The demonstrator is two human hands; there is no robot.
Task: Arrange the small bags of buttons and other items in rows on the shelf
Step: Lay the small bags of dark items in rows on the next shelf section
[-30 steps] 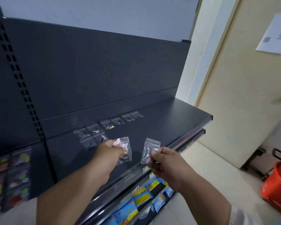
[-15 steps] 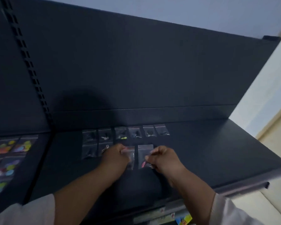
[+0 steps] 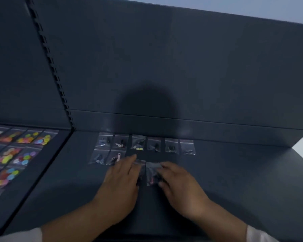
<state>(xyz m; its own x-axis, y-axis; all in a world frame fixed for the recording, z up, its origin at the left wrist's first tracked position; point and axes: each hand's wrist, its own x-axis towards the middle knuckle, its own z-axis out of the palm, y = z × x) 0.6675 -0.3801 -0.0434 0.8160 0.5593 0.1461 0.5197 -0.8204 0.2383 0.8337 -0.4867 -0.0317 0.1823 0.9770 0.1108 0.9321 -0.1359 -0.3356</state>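
Dark shelf [image 3: 234, 172], second row [image 3: 98, 157] underway: left fingers [image 3: 131, 159] lie flat on one small bag [image 3: 142, 167], right fingers [image 3: 164, 165] touch another bag [image 3: 151, 170], grip unclear; next, probably slide both forward into line.

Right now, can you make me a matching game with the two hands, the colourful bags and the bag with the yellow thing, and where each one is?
Things:
1. left hand
2. right hand
3. colourful bags
4. yellow-piece bag

Places:
A. in the back row
B. resting on the right bag at the front
C. far left side
D. resting on the left bag at the front

Pairs: 1-D, 2-B, 3-C, 4-A
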